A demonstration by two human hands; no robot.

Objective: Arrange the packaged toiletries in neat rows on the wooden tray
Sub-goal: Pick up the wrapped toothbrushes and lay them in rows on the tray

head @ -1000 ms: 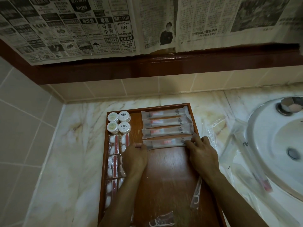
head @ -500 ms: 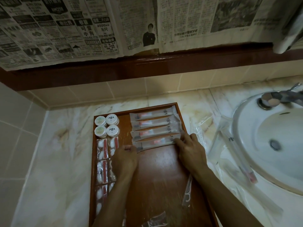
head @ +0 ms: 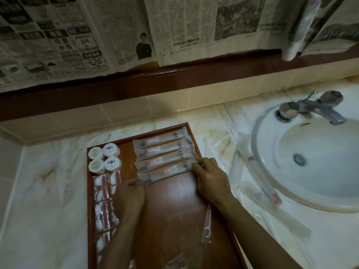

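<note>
Four toothbrush packets point(head: 163, 158) lie in a row at the wooden tray's point(head: 174, 206) far end, logos too blurred to read. Left hand point(head: 129, 197) and right hand point(head: 210, 177) each pinch an end of the nearest packet point(head: 165, 172). Newspaper point(head: 77, 39) above reads "4000".

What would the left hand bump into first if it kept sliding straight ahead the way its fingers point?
Probably the nearest toothbrush packet: the left hand already has its fingers at that packet's left end, and three more packets lie beyond it. Depth is hard to judge from above.
</note>
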